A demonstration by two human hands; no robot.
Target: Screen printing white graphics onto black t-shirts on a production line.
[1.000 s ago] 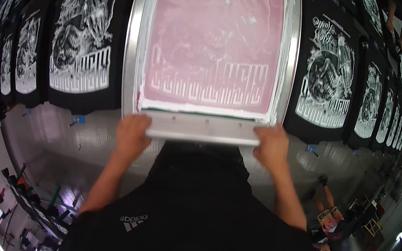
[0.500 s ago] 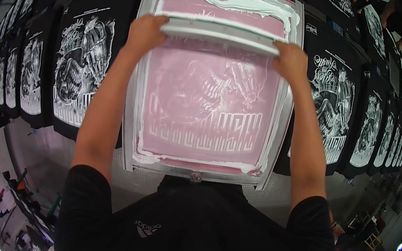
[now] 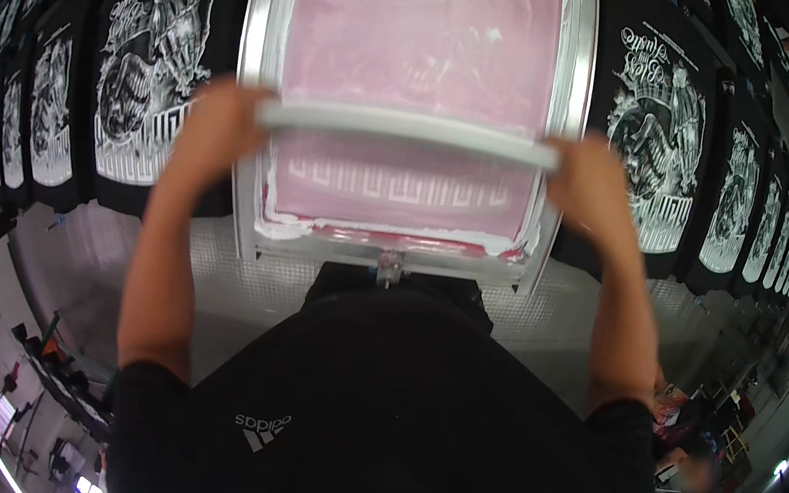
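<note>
While clasping one end with the left hand [image 3: 225,127] at ten o'clock, holds a squeegee [image 3: 409,129] over pink mesh [image 3: 370,42] at twelve, clasping with the right hand [image 3: 588,182] at two. Could skew and streak if pulled unevenly.

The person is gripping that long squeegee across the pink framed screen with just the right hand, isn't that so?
Not just the right hand: the head view shows the left hand gripping the other end of the squeegee, across the pink framed screen.
</note>
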